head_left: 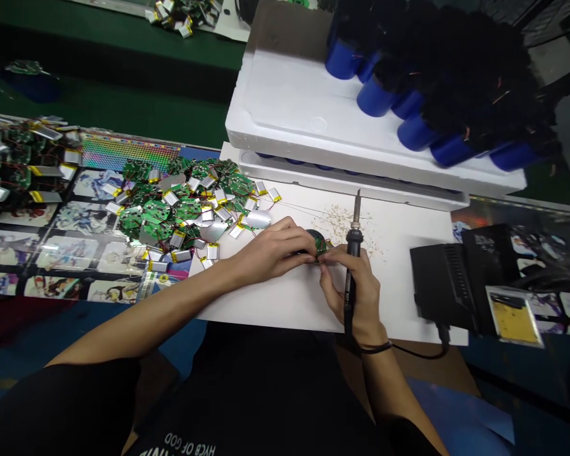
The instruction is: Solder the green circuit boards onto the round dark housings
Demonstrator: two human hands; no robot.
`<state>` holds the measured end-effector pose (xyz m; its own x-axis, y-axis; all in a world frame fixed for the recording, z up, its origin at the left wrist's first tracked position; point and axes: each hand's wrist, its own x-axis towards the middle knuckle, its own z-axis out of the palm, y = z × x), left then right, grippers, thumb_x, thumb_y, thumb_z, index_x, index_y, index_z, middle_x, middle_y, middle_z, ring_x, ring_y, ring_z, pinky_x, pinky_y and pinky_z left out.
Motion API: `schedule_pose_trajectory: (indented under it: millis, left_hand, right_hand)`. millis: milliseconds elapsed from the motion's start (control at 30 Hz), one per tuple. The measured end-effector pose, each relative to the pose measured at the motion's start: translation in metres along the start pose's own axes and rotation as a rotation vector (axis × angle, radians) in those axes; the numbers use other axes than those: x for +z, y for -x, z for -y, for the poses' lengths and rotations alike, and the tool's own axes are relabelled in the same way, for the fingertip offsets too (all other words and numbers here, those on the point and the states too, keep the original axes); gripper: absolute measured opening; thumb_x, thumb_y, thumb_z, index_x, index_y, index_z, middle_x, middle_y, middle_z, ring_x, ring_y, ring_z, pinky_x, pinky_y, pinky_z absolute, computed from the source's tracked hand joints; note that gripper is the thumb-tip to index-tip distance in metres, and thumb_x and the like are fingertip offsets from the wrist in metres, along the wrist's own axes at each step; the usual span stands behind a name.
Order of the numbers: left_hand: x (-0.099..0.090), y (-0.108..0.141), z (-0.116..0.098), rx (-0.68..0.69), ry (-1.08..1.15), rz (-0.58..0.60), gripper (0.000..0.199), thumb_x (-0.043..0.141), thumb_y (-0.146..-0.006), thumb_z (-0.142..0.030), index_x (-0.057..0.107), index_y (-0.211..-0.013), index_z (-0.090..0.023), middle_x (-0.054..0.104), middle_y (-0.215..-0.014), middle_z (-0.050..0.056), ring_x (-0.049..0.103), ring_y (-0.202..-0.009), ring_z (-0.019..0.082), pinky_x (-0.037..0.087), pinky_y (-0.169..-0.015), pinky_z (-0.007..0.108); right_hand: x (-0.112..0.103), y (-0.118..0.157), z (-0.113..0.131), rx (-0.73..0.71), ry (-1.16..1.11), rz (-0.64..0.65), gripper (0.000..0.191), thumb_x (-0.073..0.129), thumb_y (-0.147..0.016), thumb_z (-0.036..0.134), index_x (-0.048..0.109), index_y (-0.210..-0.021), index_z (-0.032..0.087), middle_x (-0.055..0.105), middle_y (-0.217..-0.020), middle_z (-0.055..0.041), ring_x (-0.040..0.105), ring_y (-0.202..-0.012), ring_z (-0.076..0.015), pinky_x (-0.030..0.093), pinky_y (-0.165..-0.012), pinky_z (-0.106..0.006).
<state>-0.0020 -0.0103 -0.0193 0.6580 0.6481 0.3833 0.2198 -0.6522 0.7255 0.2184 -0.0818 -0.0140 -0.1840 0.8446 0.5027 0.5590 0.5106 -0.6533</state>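
Over the white work surface [275,304], my left hand [285,248] is closed on the left side of a small round dark part with a green circuit board [320,243]. My right hand [354,278] pinches the near right edge of that board. A black soldering iron [354,244] also rests in my right hand, its metal tip pointing away from me. My fingers hide much of the round part. Beyond my hands lie scattered small tan bits [344,221].
A pile of green boards with silver batteries [185,206] lies left. White foam trays [285,114] with blue cylinders [377,95] stand at the back. At the right are a black box [439,285] with a cable and a yellow sponge [513,320].
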Motion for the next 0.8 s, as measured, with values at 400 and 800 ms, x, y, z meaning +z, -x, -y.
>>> schedule_pose_trajectory:
  millis: [400,800]
  left_hand:
    - [-0.007,-0.008,-0.008,0.104,-0.283,0.089,0.021,0.051,-0.112,-0.024,0.071,-0.106,-0.019,0.079,-0.107,0.005,0.059,-0.097,0.022,0.050,-0.088,0.035]
    - [-0.014,-0.010,-0.009,0.102,-0.322,0.164,0.024,0.050,-0.113,-0.026,0.073,-0.108,-0.020,0.079,-0.114,0.006,0.061,-0.101,0.022,0.050,-0.091,0.035]
  right_hand:
    - [-0.057,0.004,0.011,0.334,-0.408,-0.399,0.023,0.073,-0.087,0.030,0.072,-0.109,0.023,0.072,-0.080,-0.0008,0.062,-0.054,-0.0149,0.042,-0.039,-0.024]
    - [-0.069,0.037,0.018,0.314,-0.118,-0.078,0.010,0.076,-0.091,0.028,0.076,-0.100,0.023,0.076,-0.068,0.0000,0.069,-0.047,-0.0164,0.052,-0.038,-0.023]
